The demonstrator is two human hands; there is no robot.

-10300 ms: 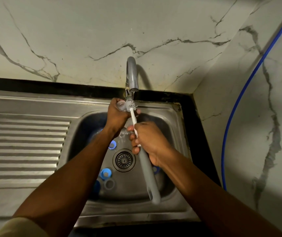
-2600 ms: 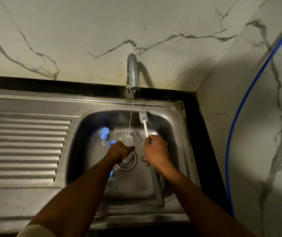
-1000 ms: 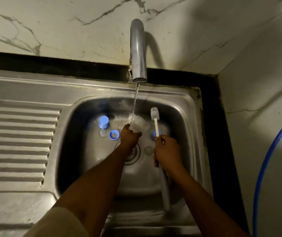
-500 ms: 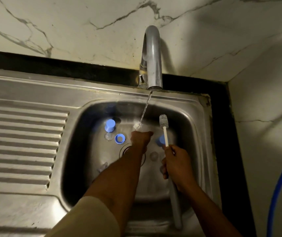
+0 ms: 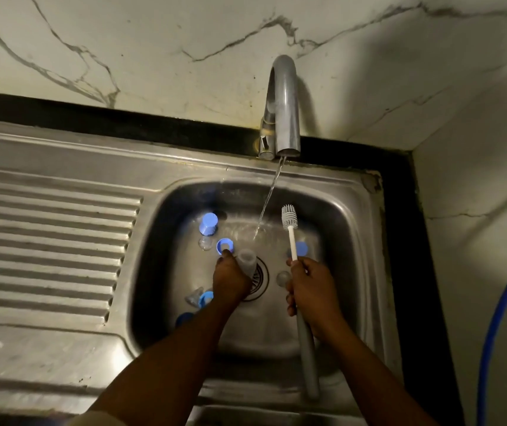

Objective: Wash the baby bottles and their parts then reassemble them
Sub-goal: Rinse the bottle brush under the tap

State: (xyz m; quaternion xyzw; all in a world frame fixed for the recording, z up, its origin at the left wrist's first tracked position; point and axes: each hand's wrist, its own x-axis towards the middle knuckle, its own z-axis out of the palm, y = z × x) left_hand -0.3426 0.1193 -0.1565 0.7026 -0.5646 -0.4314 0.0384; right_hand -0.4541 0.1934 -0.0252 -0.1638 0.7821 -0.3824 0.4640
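Steel sink, blue caps and clear teats (some blurred) scattered round its drain.

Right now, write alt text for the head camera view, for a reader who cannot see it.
A person's left hand holds a clear bottle low in a steel sink, while the right hand grips a bottle brush beside water running from the tap. Blue caps and clear parts lie scattered on the sink floor.

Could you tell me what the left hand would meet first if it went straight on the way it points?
Probably the water stream falling just beyond the clear bottle that the left hand holds; the blue ring lies slightly left of that line. Depth is hard to judge.
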